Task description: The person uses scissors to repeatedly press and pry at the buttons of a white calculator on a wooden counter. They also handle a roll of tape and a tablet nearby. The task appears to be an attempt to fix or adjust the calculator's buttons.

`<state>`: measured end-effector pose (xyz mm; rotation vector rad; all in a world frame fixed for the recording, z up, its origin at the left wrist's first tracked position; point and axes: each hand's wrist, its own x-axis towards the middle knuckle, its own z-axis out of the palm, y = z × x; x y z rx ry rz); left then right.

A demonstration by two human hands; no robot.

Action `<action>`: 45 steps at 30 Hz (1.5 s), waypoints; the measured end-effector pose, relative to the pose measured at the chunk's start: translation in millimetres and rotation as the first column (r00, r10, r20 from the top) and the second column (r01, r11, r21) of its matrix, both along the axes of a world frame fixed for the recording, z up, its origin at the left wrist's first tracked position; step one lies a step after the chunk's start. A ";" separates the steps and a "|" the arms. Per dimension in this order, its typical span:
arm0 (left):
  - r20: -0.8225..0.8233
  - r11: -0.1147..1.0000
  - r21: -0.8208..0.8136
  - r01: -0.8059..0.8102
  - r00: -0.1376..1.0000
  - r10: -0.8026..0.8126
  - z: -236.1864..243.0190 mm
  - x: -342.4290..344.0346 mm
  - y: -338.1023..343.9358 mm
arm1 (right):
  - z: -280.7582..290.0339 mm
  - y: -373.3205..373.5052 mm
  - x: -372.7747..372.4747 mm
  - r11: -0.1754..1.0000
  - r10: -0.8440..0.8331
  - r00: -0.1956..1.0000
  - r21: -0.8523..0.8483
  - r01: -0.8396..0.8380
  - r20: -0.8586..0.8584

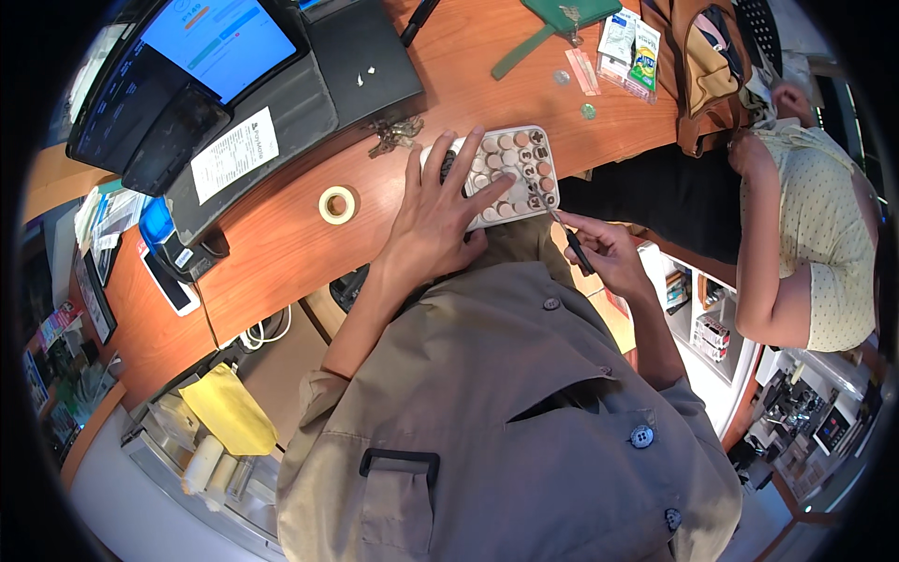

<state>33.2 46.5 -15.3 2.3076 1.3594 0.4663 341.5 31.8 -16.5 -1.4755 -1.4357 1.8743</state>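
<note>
A white keypad [550, 184] with round beige and white keys lies at the front edge of the wooden desk [290, 253]. Spread over its left part is my left hand [433, 217], fingers apart and resting on the keys, so that side is partly hidden. My right hand [607, 255] is closed around a slim tool [578, 248] with a black handle and a thin metal shaft. Its tip reaches the keypad's lower right keys; the exact tool kind is not clear.
Left on the desk are a roll of tape [337, 205], a screen [201, 42] and a phone [171, 281]. Keys [395, 136] lie beyond the keypad. A green pouch [571, 14], small packets [641, 56] and a brown bag [704, 80] sit far right. Another person [810, 225] is at the right.
</note>
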 end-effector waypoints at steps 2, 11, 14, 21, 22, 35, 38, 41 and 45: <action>0.002 1.000 -0.004 -0.004 1.000 0.004 -0.5 0.4 -0.6 | 2.3 2.1 2.2 0.997 0.055 0.998 0.055 -0.057 0.035; 0.009 1.000 0.004 -0.013 1.000 0.013 -2.2 0.4 -0.8 | 6.9 7.6 6.0 0.971 0.094 0.989 0.208 -0.117 0.118; 0.011 1.000 0.002 -0.014 1.000 0.014 -2.8 0.1 -1.0 | 3.9 8.0 6.6 0.977 0.084 0.991 0.187 -0.102 0.101; 0.028 1.000 -0.004 -0.013 1.000 0.013 -5.7 0.4 -1.1 | 0.3 8.9 10.8 0.977 0.096 0.986 0.180 -0.119 0.134; 0.027 1.000 -0.004 -0.013 1.000 0.013 -5.8 0.6 -0.8 | -1.0 8.9 11.3 0.981 0.087 0.991 0.163 -0.103 0.102; 0.055 0.999 -0.015 -0.030 0.998 0.030 -2.4 1.0 1.1 | -36.9 -3.8 27.0 0.997 -0.045 0.986 0.054 0.055 -0.163; 0.047 1.000 -0.010 -0.027 0.999 0.027 -2.6 1.2 1.5 | -35.3 -0.7 30.5 0.967 -0.199 0.930 0.095 0.238 -0.308; 0.054 1.000 -0.002 -0.014 0.998 0.014 -2.2 -0.5 2.9 | -27.1 8.3 32.0 0.947 -0.245 0.909 0.117 0.299 -0.337; 0.075 0.999 0.019 0.037 0.996 -0.038 -1.5 -5.3 10.1 | -36.2 12.3 5.4 0.941 -0.255 0.923 0.145 0.306 -0.289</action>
